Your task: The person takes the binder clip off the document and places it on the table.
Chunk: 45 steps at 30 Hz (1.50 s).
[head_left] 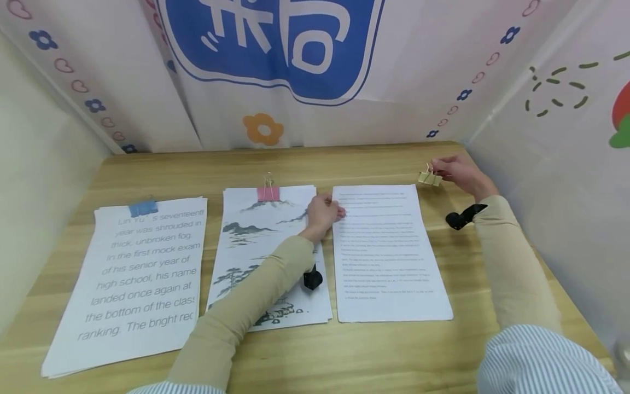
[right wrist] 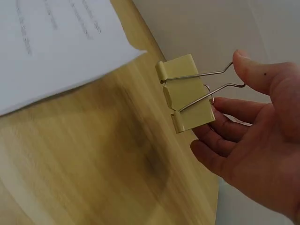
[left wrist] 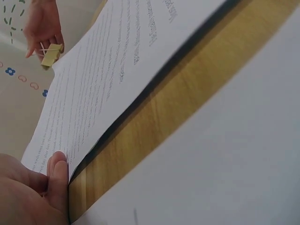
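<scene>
A pale yellow binder clip (right wrist: 190,96) is held by its wire handles in my right hand (head_left: 461,174), thumb on one side and fingers on the other. It hangs just off the upper right corner of a stack of printed sheets (head_left: 384,257). At the stack's upper left edge, my left hand (head_left: 323,216) grips the paper with bent fingers (left wrist: 58,176). My left forearm crosses a stack of landscape pictures (head_left: 295,257), which has a pink binder clip (head_left: 268,193) on its top edge.
At the left lies a stack of large-print sheets (head_left: 143,284) with a blue binder clip (head_left: 143,208) on top. All the stacks lie on a wooden table (head_left: 354,355). A printed white cloth (head_left: 315,123) stands behind, with pale walls at both sides.
</scene>
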### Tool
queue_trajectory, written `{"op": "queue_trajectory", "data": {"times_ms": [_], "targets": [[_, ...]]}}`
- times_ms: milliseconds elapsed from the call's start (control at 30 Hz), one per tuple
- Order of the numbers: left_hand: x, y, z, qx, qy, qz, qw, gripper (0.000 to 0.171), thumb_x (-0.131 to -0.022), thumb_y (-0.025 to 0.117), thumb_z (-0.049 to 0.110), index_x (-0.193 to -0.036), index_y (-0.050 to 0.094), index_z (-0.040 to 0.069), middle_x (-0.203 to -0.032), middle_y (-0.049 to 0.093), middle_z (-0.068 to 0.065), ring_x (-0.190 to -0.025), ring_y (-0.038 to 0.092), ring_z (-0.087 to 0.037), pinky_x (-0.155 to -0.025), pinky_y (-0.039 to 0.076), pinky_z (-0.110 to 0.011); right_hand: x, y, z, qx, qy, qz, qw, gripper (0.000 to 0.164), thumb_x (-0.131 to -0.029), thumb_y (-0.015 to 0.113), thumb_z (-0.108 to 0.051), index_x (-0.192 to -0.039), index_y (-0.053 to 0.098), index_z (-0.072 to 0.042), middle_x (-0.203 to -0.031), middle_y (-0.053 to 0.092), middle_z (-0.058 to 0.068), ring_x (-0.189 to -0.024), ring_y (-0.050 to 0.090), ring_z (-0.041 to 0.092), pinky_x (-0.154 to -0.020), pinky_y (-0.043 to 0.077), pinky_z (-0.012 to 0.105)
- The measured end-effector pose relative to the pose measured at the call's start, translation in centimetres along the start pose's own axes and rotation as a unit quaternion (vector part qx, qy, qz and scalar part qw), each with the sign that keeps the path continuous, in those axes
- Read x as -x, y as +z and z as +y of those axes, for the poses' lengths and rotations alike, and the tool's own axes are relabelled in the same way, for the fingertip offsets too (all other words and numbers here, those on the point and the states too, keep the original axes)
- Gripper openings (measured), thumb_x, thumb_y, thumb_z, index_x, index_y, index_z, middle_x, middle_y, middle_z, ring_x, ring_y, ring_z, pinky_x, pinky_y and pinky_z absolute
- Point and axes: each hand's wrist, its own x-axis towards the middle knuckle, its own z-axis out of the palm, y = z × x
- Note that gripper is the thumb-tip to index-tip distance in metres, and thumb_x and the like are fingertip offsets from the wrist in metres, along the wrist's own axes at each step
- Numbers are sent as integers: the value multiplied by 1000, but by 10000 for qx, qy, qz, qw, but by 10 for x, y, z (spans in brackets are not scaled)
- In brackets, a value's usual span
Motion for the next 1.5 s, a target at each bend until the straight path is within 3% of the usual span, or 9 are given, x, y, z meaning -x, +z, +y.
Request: {"op": "queue_trajectory", "data": {"times_ms": [233,333,500,633,700,800,933,1200,1500], "targets": [[-3,1,-1,-75,-35,58,9999,27,-95,49,5,-121,55,-3,-93,70,-18,-77,70,-21,-65,60,-19,7,-5,21,384,170,-40,9991,69,-98,46,-40,-139,33,14,-95,59,-17,-88,53,-4,-100,45,30],[-3,2,-2,-94,-18,71,9999,26,-96,48,5,-119,55,-3,-93,70,-18,-77,70,-21,-65,60,-19,7,-5,28,448,187,-75,9988,67,-98,46,-39,-137,35,14,-98,61,-14,-87,53,-6,-106,43,37],[-3,4,-1,-117,5,99,9999,24,-96,48,5,-117,56,-3,-92,70,-18,-76,70,-20,-66,60,-19,5,-3,33,488,244,-72,9985,67,-98,46,-39,-138,35,14,-116,61,8,-92,54,-2,-112,38,46],[-3,3,-1,-129,9,100,9999,25,-96,48,6,-118,56,-3,-92,70,-18,-76,70,-19,-66,60,-19,3,0,33,606,276,-31,9978,67,-99,44,-41,-139,34,12,-134,49,23,-105,53,9,-113,36,47],[-3,2,-2,-141,21,69,9999,26,-96,48,6,-119,55,-3,-92,70,-17,-76,70,-19,-66,60,-19,4,1,33,662,273,66,9974,65,-99,43,-42,-137,38,10,-130,52,21,-105,53,10,-112,38,46],[-3,2,-2,-155,36,4,9999,27,-97,47,8,-121,55,-2,-93,70,-16,-78,70,-19,-67,60,-19,5,2,34,643,226,248,9974,58,-98,45,-44,-125,50,6,-111,63,4,-95,54,3,-103,44,39],[-3,1,-2,-148,46,-38,9999,27,-97,47,8,-121,55,-2,-92,70,-16,-78,70,-20,-68,60,-19,5,4,34,669,145,491,9964,49,-96,47,-44,-108,58,2,-93,61,-11,-86,54,1,-88,46,28],[-1,0,0,-117,130,-46,9998,24,-97,48,8,-117,57,-2,-91,70,-16,-77,69,-19,-68,60,-19,3,11,32,1106,196,922,9894,54,-96,46,-46,-111,57,6,-95,58,-1,-92,48,19,-75,43,27],[1,0,-1,-172,103,55,9998,23,-96,48,7,-116,57,-2,-91,70,-16,-76,69,-19,-66,60,-19,3,20,28,1415,116,1143,9832,52,-99,44,-41,-111,57,8,-114,56,24,-93,47,22,-71,38,26]]}}
